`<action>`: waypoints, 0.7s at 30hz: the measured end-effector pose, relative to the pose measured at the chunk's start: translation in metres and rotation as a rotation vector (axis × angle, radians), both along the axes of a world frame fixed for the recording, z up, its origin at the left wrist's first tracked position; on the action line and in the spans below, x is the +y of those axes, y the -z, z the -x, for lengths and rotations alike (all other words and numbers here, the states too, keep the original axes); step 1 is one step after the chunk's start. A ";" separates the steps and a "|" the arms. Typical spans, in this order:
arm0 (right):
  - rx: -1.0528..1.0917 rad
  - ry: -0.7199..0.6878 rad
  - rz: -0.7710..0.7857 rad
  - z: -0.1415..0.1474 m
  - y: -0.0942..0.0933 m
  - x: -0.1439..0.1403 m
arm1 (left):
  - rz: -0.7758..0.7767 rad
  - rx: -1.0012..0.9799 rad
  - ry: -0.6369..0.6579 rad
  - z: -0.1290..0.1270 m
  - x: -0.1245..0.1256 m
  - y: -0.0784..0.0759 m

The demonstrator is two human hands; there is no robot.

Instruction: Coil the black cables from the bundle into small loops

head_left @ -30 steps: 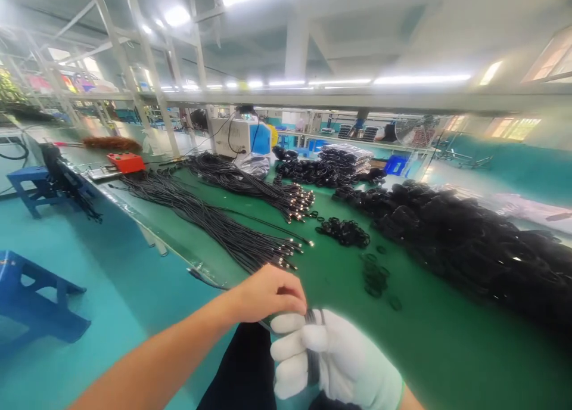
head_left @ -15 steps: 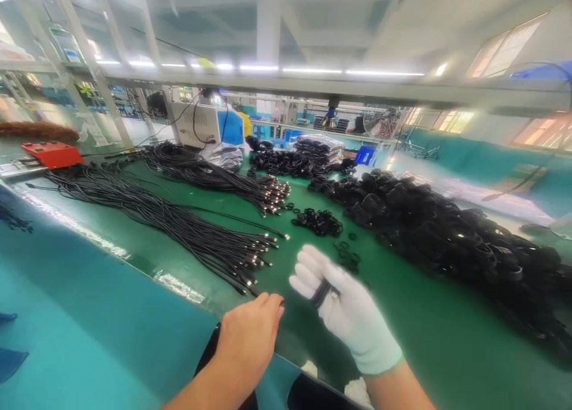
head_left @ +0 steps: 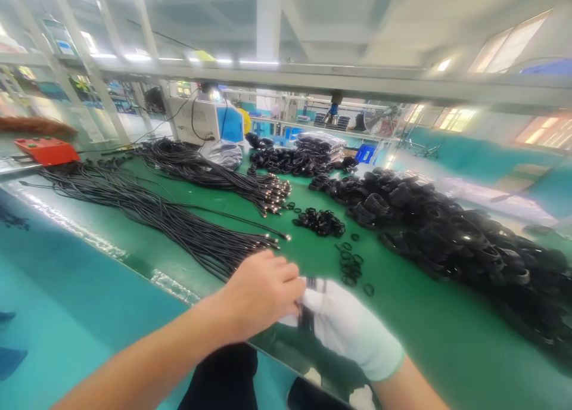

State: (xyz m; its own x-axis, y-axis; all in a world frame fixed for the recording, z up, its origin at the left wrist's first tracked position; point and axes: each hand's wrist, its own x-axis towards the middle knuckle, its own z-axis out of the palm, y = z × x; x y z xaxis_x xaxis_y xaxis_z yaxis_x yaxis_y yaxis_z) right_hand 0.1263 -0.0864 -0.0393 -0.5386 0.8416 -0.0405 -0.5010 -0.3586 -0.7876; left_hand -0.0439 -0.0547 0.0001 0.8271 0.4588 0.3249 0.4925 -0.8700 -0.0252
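Observation:
My gloved right hand is closed around a black cable, whose turns lie side by side across the white fingers. My bare left hand meets it from the left, fingers bent and pinched on the cable at the glove; its fingertips are partly hidden. Just behind my left hand lies a long bundle of straight black cables, with metal plugs at its right end. Small black rings are scattered on the green tabletop beyond the glove, near a heap of similar rings.
A second cable bundle lies farther back. Along the right runs a large pile of coiled black cables. A red control box sits at the left, and a white-and-blue machine stands at the back under a shelf beam.
My left hand has moved up and right to meet the gloved hand. The glove has turned and lowered slightly, with the wound cable still across its fingers.

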 end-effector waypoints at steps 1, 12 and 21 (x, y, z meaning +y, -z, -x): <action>0.037 -0.040 0.012 0.002 0.000 -0.001 | 0.049 -0.005 0.034 0.003 0.006 -0.006; 0.121 -0.078 0.244 0.014 0.006 -0.003 | 0.117 -0.120 0.088 0.006 0.027 -0.007; 0.148 -0.197 0.263 0.009 0.021 -0.008 | 0.455 0.079 0.149 -0.004 0.029 -0.026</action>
